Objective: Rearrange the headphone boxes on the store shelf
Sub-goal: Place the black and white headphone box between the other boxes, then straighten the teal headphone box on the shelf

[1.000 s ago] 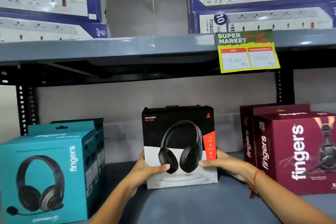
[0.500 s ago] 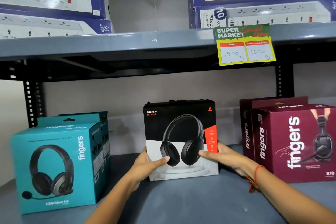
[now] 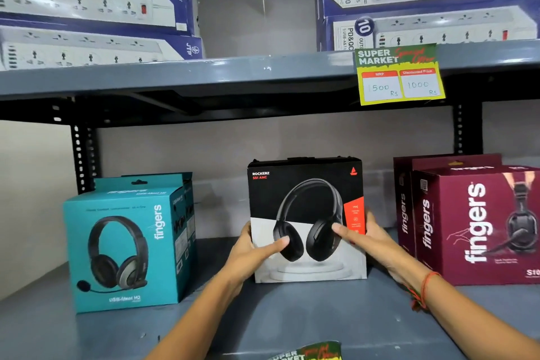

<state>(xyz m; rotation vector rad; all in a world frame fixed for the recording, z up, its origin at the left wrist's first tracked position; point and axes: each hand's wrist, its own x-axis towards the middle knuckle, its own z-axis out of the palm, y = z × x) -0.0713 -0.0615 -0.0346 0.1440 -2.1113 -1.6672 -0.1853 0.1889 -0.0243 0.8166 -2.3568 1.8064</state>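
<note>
A black and white headphone box [image 3: 304,193] stands upright in the middle of the grey shelf [image 3: 277,318]. My left hand [image 3: 254,251] grips its left edge with the thumb across the front. My right hand [image 3: 365,235] grips its right edge, thumb on the front too. A teal headphone box [image 3: 122,242] stands to the left, with a second teal box behind it. Two maroon headphone boxes [image 3: 479,222] stand to the right, one behind the other.
The upper shelf [image 3: 204,73] carries stacked blue power-strip boxes [image 3: 93,6] on both sides. A yellow price tag [image 3: 399,74] hangs from its front edge. Another tag [image 3: 309,352] peeks in at the bottom. Black perforated uprights [image 3: 81,158] flank the back wall.
The view has shifted so the shelf content sits more to the right and lower. Both hands keep the same grip on the black and white box, which stays upright on the shelf.
</note>
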